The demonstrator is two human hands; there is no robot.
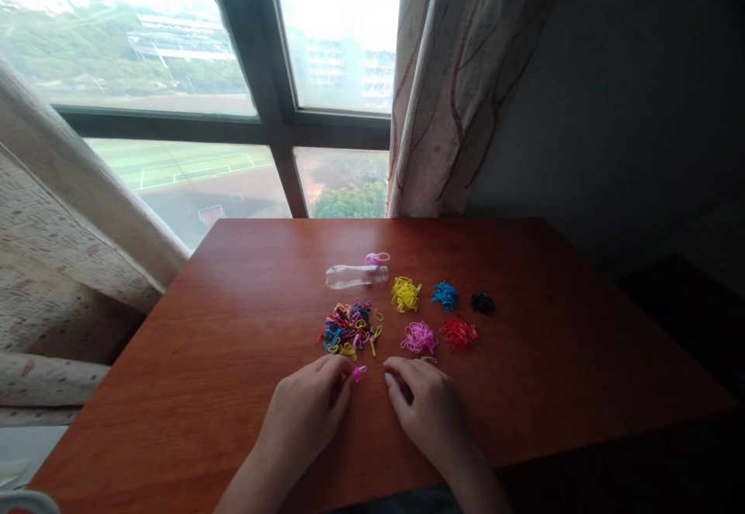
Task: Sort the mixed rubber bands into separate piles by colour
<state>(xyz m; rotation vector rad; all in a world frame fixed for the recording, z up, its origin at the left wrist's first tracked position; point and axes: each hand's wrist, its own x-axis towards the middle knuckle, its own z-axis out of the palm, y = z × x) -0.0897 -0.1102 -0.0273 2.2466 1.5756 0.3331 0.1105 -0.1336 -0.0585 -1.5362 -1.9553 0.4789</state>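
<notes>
A small bunch of pink rubber bands (359, 373) sticks out from the fingertips of my left hand (308, 399), which is closed in a pinch. Across a small gap, my right hand (427, 401) rests low over the table with thumb and forefinger curled together; nothing shows between them. Just beyond my left hand lies a mixed heap of coloured rubber bands (348, 328), a few loose at its right edge. Past my right hand are sorted piles: pink bands (419, 337), red bands (459, 334), yellow bands (406, 294), blue bands (445, 296) and black bands (483, 302).
A clear plastic bottle (355, 276) lies on its side behind the heap, with a pink cap with a loop (375, 258) behind its neck. The wooden table (233, 328) ends at a window (279, 126), with curtains (448, 95) on both sides.
</notes>
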